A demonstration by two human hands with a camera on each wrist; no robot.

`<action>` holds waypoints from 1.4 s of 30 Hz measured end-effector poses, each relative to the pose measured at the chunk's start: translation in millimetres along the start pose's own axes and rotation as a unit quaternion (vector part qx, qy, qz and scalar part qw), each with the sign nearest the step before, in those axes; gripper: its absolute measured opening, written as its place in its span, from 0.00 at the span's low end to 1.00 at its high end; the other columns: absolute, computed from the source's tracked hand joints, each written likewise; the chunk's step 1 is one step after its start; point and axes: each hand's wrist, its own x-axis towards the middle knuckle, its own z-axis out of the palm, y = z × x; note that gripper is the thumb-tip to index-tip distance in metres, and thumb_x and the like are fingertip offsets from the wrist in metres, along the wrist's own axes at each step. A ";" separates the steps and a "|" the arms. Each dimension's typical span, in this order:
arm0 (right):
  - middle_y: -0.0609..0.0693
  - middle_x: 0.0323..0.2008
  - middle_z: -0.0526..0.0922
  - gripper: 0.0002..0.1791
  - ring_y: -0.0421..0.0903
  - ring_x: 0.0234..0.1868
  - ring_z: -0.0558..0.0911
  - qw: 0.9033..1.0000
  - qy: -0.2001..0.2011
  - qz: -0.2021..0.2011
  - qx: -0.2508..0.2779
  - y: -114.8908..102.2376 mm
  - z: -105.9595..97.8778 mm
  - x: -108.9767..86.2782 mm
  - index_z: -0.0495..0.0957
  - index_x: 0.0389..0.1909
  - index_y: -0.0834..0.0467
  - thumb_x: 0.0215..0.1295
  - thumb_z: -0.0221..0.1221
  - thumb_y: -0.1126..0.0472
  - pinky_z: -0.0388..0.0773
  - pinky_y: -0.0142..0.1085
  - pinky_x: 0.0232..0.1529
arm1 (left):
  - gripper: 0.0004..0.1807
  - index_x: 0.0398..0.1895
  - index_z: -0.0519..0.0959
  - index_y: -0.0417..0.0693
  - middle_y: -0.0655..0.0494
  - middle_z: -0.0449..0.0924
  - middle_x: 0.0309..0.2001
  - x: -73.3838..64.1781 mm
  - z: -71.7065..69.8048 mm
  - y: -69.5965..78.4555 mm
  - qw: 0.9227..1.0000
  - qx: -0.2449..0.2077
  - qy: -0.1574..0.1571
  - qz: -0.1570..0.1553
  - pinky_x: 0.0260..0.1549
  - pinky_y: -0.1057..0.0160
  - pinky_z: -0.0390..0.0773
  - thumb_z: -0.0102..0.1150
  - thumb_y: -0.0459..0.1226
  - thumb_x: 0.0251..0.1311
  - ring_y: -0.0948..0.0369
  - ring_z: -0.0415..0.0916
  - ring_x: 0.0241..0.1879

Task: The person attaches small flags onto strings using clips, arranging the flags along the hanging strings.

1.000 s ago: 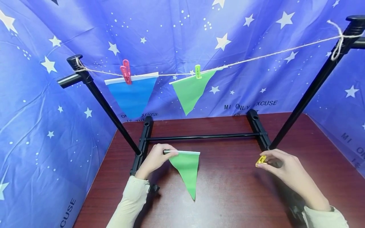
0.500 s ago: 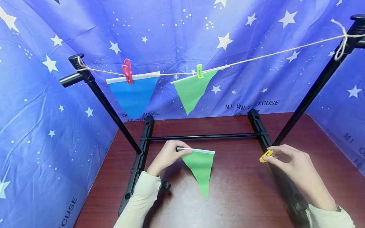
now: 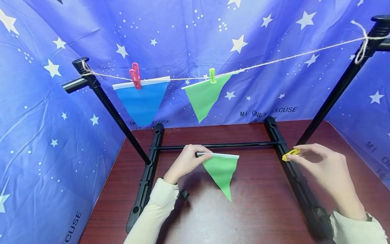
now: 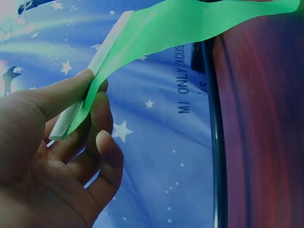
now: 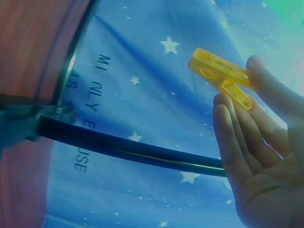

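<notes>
My left hand (image 3: 189, 162) pinches the white-edged top of a green triangular pennant (image 3: 220, 169) near its left corner. The pennant's point hangs down above the table; in the left wrist view the thumb lies on the white strip (image 4: 111, 40). On the right, my right hand (image 3: 327, 166) holds a yellow clothespin (image 5: 221, 76) by its handle end, between thumb and fingers. Higher up, a string (image 3: 283, 59) carries a blue pennant (image 3: 141, 101) under a red clothespin (image 3: 135, 76) and another green pennant (image 3: 207, 96) under a light green clothespin (image 3: 212, 76).
The string is tied between a left black post (image 3: 115, 115) and a right black post (image 3: 338, 81). Their feet and a low crossbar (image 3: 219, 145) stand on the reddish-brown table (image 3: 237, 220). Behind hangs a blue curtain (image 3: 182, 40) with white stars.
My left hand has moved right and slightly up with the green pennant. My right hand has risen with the yellow clothespin, which has tilted flatter.
</notes>
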 end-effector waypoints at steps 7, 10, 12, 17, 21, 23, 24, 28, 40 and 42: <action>0.22 0.34 0.82 0.12 0.18 0.32 0.77 1.000 0.002 -0.019 0.007 -12.9 -8.0 11.1 0.87 0.36 0.46 0.50 0.76 0.60 0.67 0.15 0.34 | 0.07 0.37 0.89 0.54 0.65 0.87 0.36 9.6 3.2 10.4 1.000 -0.003 0.020 0.017 0.42 0.62 0.80 0.66 0.44 0.63 0.71 0.81 0.39; 0.19 0.33 0.79 0.12 0.16 0.31 0.77 0.999 0.006 -0.031 0.007 -19.3 -12.3 16.5 0.87 0.37 0.50 0.50 0.76 0.62 0.67 0.14 0.34 | 0.07 0.36 0.89 0.54 0.66 0.87 0.34 13.7 6.3 13.5 0.999 -0.011 0.026 0.024 0.38 0.66 0.79 0.67 0.44 0.62 0.71 0.79 0.36; 0.18 0.31 0.79 0.12 0.16 0.29 0.77 0.999 0.010 -0.033 0.008 -24.0 -15.0 19.8 0.88 0.37 0.51 0.50 0.76 0.63 0.67 0.14 0.34 | 0.06 0.36 0.89 0.55 0.67 0.86 0.34 15.9 8.1 15.5 0.999 -0.016 0.030 0.027 0.36 0.68 0.78 0.67 0.45 0.62 0.72 0.78 0.34; 0.16 0.31 0.77 0.13 0.16 0.28 0.76 0.999 0.020 -0.027 0.004 -34.9 -19.1 27.1 0.88 0.37 0.54 0.49 0.76 0.64 0.67 0.13 0.33 | 0.05 0.34 0.88 0.54 0.67 0.86 0.32 19.9 11.1 21.5 0.998 -0.028 0.043 0.031 0.35 0.68 0.78 0.69 0.44 0.60 0.72 0.79 0.32; 0.14 0.30 0.75 0.13 0.14 0.28 0.75 0.999 0.031 -0.025 -0.001 -42.0 -21.9 32.5 0.88 0.37 0.56 0.49 0.76 0.66 0.67 0.12 0.33 | 0.05 0.34 0.89 0.54 0.66 0.87 0.32 23.5 13.8 26.0 0.997 -0.038 0.047 0.036 0.36 0.68 0.79 0.69 0.44 0.60 0.72 0.80 0.34; 0.14 0.30 0.75 0.13 0.13 0.28 0.75 0.999 0.039 -0.029 0.003 -45.8 -23.8 35.8 0.88 0.36 0.58 0.48 0.76 0.67 0.67 0.12 0.32 | 0.06 0.35 0.89 0.54 0.66 0.87 0.32 25.7 14.9 28.1 0.997 -0.042 0.052 0.039 0.36 0.68 0.79 0.69 0.44 0.60 0.72 0.80 0.34; 0.14 0.30 0.75 0.13 0.13 0.28 0.75 0.998 0.045 -0.035 0.006 -47.9 -24.7 37.6 0.88 0.36 0.58 0.47 0.76 0.68 0.67 0.12 0.32 | 0.06 0.35 0.89 0.54 0.67 0.87 0.32 26.9 15.4 29.2 0.997 -0.043 0.055 0.041 0.36 0.68 0.79 0.69 0.44 0.60 0.72 0.80 0.34; 0.13 0.31 0.76 0.13 0.14 0.28 0.76 0.996 0.059 -0.063 0.018 -56.7 -27.7 45.7 0.88 0.35 0.59 0.46 0.76 0.70 0.68 0.11 0.32 | 0.05 0.33 0.89 0.55 0.67 0.86 0.31 31.6 15.8 34.4 0.995 -0.048 0.069 0.045 0.30 0.68 0.76 0.70 0.44 0.59 0.72 0.75 0.28; 0.45 0.31 0.89 0.10 0.20 0.26 0.79 0.986 0.113 -0.113 0.055 -76.4 -35.5 63.2 0.89 0.30 0.59 0.45 0.77 0.70 0.70 0.14 0.30 | 0.06 0.33 0.88 0.55 0.66 0.86 0.32 49.2 19.0 47.6 0.992 -0.067 0.086 0.058 0.20 0.69 0.66 0.69 0.44 0.59 0.69 0.61 0.18; 0.44 0.31 0.89 0.10 0.22 0.25 0.79 0.983 0.119 -0.118 0.068 -78.5 -36.6 66.1 0.89 0.29 0.59 0.44 0.77 0.71 0.69 0.15 0.29 | 0.06 0.34 0.89 0.54 0.65 0.86 0.32 51.6 19.4 50.4 0.991 -0.072 0.092 0.060 0.21 0.69 0.67 0.70 0.45 0.59 0.68 0.63 0.20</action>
